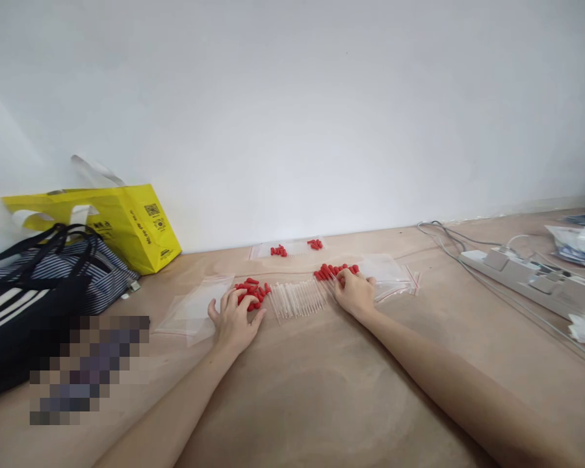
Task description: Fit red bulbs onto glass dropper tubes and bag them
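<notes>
Left hand (236, 320) has its grip spread on the left red pile (256, 287); right hand (353, 292) bunches at the right red pile (326, 272), can't tell if it's pinching. Clear sticks (298, 300) between, roomy bare surface (292, 383) nearside.

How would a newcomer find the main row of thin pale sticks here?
Below the white wall, find the brown tabletop, then the gap between left hand and right hand. There the thin pale sticks lie side by side, red pieces at each end. Their row looks bigger and nearer the camera than the faint one by the wall.
</notes>
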`<move>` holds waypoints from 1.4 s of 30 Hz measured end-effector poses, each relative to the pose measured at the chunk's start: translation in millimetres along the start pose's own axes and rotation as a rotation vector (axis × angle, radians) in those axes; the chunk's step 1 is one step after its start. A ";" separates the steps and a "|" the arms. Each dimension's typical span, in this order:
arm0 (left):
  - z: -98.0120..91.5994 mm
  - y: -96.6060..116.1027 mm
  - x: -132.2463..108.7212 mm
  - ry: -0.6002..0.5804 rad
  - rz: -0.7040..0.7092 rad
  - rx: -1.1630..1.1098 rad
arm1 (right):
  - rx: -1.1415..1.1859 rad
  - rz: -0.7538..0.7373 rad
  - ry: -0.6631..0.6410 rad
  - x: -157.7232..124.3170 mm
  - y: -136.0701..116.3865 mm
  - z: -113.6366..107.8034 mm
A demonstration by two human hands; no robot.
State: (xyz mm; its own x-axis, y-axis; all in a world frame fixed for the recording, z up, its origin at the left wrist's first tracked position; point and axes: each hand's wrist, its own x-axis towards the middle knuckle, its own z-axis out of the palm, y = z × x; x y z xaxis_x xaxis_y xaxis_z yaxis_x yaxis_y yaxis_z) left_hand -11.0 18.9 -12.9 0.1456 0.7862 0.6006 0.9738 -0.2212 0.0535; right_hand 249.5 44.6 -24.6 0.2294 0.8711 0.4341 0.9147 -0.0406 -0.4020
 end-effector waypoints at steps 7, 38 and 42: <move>1.1 0.2 3.3 0.042 -0.008 0.080 | -0.030 -0.050 0.009 -1.5 -4.1 -2.4; -34.9 40.8 -19.3 -0.078 0.521 -0.367 | -0.184 -0.599 -0.247 -51.0 -1.4 -44.6; -30.6 46.5 -22.3 -0.070 0.491 -0.344 | -0.107 -0.626 -0.271 -54.3 5.8 -46.1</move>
State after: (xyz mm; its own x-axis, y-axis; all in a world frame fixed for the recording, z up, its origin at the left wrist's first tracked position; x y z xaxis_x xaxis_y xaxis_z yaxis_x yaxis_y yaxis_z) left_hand 25.7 -26.5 0.6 0.5868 0.5782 0.5669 0.6786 -0.7331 0.0454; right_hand 257.7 -25.5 -13.4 -0.4314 0.8372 0.3361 0.8789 0.4741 -0.0530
